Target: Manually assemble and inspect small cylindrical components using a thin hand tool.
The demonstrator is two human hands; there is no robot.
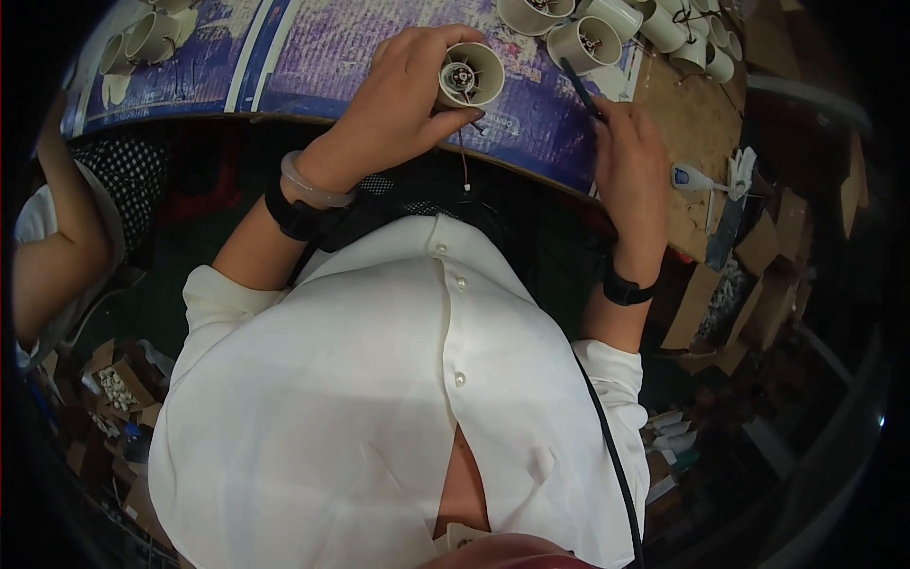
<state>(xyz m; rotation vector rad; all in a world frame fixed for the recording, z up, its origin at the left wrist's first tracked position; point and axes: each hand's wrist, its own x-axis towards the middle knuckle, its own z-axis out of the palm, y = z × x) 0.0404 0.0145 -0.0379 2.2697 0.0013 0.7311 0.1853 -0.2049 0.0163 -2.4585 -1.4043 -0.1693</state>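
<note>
My left hand is wrapped round a white cylindrical housing just above the table's near edge. The housing's open end faces me and shows a small motor inside. A thin wire hangs from it, with a small white connector at its end. To the right, my right hand grips a slim dark tool, whose kind I cannot make out. Its tip points up and left, close to another white housing on the table.
More white housings crowd the table's far right, and a few stand at the far left. A bottle with a white label lies by the right edge. Open cardboard boxes stand below. Another person's arm is at left.
</note>
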